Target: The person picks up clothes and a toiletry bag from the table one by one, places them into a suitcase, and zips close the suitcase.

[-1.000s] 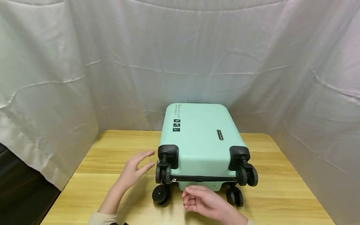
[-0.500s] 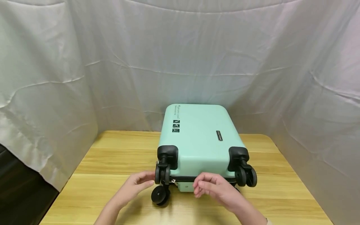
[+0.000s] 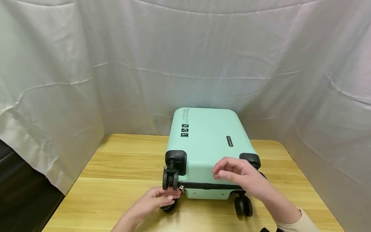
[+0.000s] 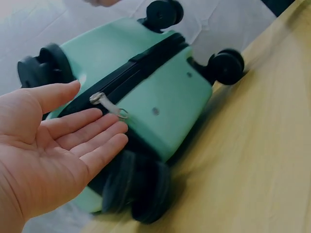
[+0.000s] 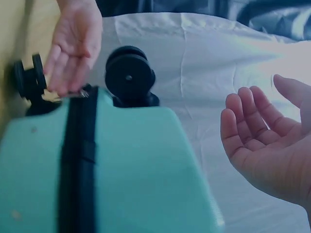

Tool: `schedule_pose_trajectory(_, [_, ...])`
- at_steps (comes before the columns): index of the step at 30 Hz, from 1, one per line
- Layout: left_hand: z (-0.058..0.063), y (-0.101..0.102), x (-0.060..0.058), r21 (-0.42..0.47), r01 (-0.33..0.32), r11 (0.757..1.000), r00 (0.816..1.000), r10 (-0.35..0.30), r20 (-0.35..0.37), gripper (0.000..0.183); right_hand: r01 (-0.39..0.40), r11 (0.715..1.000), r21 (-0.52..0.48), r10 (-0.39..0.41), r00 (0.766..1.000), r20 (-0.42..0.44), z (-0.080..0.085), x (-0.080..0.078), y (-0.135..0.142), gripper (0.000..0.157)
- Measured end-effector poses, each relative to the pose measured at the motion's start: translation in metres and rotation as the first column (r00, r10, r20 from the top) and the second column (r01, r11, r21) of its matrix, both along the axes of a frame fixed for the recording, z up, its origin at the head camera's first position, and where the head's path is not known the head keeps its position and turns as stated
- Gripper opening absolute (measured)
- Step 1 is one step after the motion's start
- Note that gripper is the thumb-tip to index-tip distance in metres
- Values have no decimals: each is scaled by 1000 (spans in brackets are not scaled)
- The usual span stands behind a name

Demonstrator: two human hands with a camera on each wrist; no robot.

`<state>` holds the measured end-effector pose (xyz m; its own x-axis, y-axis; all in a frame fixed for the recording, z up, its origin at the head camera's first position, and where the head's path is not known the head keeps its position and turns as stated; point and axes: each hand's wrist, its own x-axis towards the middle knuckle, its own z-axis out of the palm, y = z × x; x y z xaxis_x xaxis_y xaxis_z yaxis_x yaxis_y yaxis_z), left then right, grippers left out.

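Note:
A mint-green hard-shell suitcase (image 3: 207, 129) lies flat, its wheeled end facing me. Along that end runs a black zip (image 3: 208, 186), and at its left corner hangs a metal zip pull (image 4: 108, 103) with a ring. My left hand (image 3: 152, 203) is between the upper and lower left wheels, palm turned up in the left wrist view. Its extended fingers reach the zip pull; whether they touch it I cannot tell. My right hand (image 3: 243, 177) hovers over the near right part of the suitcase, fingers loosely bent and holding nothing. It partly hides the upper right wheel.
The suitcase rests on a wooden table (image 3: 124, 164), with black caster wheels (image 3: 243, 206) sticking out toward me. Pale grey curtains (image 3: 197, 58) enclose the back and both sides. Something black (image 3: 23, 180) shows at the lower left.
My left hand has moved down and right from beside the upper left wheel to the zip's corner. My right hand has risen and shifted right, from below the zip to above the suitcase.

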<state>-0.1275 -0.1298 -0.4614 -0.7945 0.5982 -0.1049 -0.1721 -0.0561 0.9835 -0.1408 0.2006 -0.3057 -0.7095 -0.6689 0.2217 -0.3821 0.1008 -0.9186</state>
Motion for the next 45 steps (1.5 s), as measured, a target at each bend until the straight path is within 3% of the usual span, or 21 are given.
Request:
schedule_pose_trajectory(4, [-4,11,1,44,20,999,999,-21,39,51,53,990,134,-39,994,-104,18,-8,-3,12])
schedule_pose_trajectory(8, [-5,20,0,133,46,990,994,-59,96,54,121,950,287,-70,981,-182,33,-21,-11,13])
schedule_pose_trajectory(11, [-6,26,0,205,55,977,983,-89,161,51,125,930,345,-48,974,-221,40,-32,-19,15])
schedule_pose_trajectory(19, [-8,34,-2,270,21,963,961,-94,260,47,49,903,427,53,973,-223,50,-53,-49,17])
schedule_pose_trajectory(24, [-10,34,-2,268,-4,963,957,-74,281,47,9,872,489,173,929,-326,47,-64,-72,26])
schedule_pose_trajectory(28, [-12,34,-2,281,-20,959,959,-62,278,44,-4,821,570,289,865,-410,38,-78,-88,42])
schedule_pose_trajectory(30, [-13,35,-2,288,-32,957,959,-52,280,42,8,787,617,357,810,-466,31,-86,-95,49])
schedule_pose_trajectory(32, [-13,36,-2,294,-44,955,957,-44,287,42,28,759,651,429,730,-532,24,-92,-100,52])
schedule_pose_trajectory(35, [-13,36,-1,301,-63,951,951,-34,307,40,63,739,671,514,591,-621,16,-98,-109,56])
schedule_pose_trajectory(38, [-12,36,0,314,-76,946,943,-34,331,38,89,715,694,573,493,-654,12,-98,-118,57])
schedule_pose_trajectory(41, [-11,35,0,336,-81,938,938,-43,345,37,124,677,725,626,422,-656,9,-97,-127,56])
schedule_pose_trajectory(43, [-11,35,0,353,-81,932,936,-50,348,38,153,648,746,655,389,-648,8,-95,-131,55])
schedule_pose_trajectory(45, [-10,35,-1,368,-80,926,936,-56,346,38,177,621,764,673,378,-635,8,-94,-135,54])
